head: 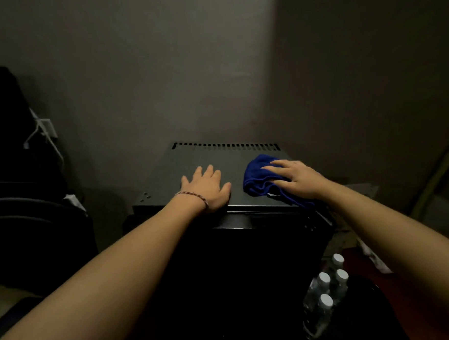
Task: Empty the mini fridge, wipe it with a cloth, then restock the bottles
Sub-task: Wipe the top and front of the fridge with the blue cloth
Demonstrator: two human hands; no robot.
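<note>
A black mini fridge [213, 159] stands against the wall, seen from above, with its door face dark below. My left hand [207, 185] lies flat on the fridge top near the front edge, fingers spread, holding nothing. A crumpled blue cloth [258, 178] rests on the right part of the top. My right hand [294, 177] presses flat on that cloth, fingers stretched over it. Several clear water bottles with white caps [325, 290] stand on the floor to the right of the fridge.
A dark chair or bag [26, 213] fills the left side, with a white cable and plug [44, 133] hanging by the wall. Vent slots [226, 146] run along the fridge's rear edge. Reddish floor [355, 261] and pale objects lie at the right.
</note>
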